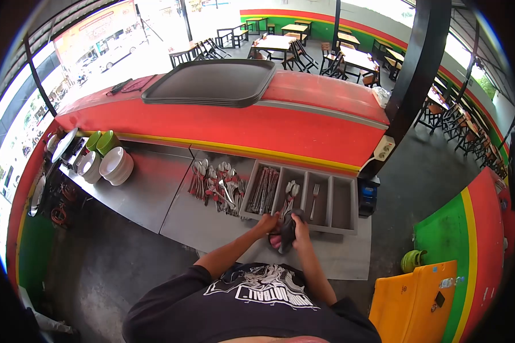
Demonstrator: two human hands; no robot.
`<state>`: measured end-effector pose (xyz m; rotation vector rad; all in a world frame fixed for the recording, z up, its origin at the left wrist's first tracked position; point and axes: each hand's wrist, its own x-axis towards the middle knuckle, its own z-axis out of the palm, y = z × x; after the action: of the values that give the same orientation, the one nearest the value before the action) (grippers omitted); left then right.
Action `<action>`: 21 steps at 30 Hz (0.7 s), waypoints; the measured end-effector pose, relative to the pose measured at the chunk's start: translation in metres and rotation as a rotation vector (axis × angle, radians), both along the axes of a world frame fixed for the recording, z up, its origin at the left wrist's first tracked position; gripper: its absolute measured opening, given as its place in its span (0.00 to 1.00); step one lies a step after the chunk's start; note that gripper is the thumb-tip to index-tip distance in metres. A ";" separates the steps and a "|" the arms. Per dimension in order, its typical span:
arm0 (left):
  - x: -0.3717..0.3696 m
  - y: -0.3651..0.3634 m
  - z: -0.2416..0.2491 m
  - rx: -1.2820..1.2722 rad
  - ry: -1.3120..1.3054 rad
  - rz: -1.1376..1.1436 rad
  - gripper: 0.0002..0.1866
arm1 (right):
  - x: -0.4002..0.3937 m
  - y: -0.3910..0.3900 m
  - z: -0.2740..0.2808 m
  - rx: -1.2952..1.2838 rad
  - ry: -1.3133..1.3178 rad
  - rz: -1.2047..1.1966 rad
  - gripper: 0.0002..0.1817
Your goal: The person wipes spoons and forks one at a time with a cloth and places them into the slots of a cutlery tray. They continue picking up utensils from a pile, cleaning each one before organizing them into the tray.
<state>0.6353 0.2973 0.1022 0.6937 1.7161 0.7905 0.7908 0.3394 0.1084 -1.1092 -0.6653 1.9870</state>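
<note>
Black T-shirt with bold white printed lettering lies nearest, its wearer facing a grey, hard-looking plastic tray with long rectangular compartments. At the tray's near edge, the right hand grips a dark, soft, crumpled cloth with a pinkish patch; the left hand curls its fingers beside the cloth, but they are too small in view to tell what, if anything, they pinch. Slick metal inside those folds could slip out if the grip slackens, and a trailing fold could snag the rounded silver spoons in the tray. Left of the tray, a loose heap of shiny metal cutlery could scatter if an elbow brushes it. Within the tray lies one slim, straight metal fork. Beneath the tray, the smooth grey surface probably gives little friction, so a hard knock might shift it.
</note>
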 end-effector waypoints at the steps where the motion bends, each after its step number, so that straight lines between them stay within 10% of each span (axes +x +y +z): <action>1: 0.002 -0.004 0.010 0.056 -0.037 0.029 0.31 | 0.001 -0.001 0.002 -0.008 0.009 0.009 0.13; 21: -0.073 -0.065 0.018 0.329 -0.074 0.325 0.29 | -0.043 -0.022 0.041 0.052 0.005 0.181 0.14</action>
<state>0.5627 0.2318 0.1205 0.5999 1.6690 1.3299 0.7475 0.3169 0.1489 -1.0433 -0.8357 2.1106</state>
